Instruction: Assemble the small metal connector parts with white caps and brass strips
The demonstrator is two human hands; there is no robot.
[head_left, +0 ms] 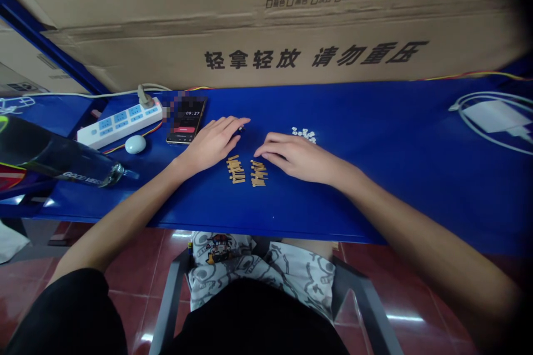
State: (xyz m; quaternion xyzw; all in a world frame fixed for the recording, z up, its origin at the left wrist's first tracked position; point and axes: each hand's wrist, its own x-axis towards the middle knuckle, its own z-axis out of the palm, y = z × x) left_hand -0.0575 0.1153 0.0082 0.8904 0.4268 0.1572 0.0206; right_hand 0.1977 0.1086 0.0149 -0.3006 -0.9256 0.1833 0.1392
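My left hand point(214, 141) rests on the blue tabletop with its fingers stretched out and the thumb apart. Some small dark pieces point(241, 128) lie by its fingertips. My right hand point(293, 158) is bent, thumb and fingertips pinched together just above the right-hand group of small gold-brown strips point(259, 173). Whatever is in that pinch, if anything, is too small to make out. To the left lies a second group of gold-brown strips point(235, 170), below my left thumb. Behind my right hand is a loose pile of small white pieces point(305, 134), partly covered by the hand.
A phone point(185, 121) showing 09:27 lies beside my left wrist. Further left are a power strip point(120, 122), a pale rounded object point(135, 145) and a dark bottle point(54, 152) on its side. A white coiled cable point(462, 116) sits far right. Cardboard point(258, 28) stands behind.
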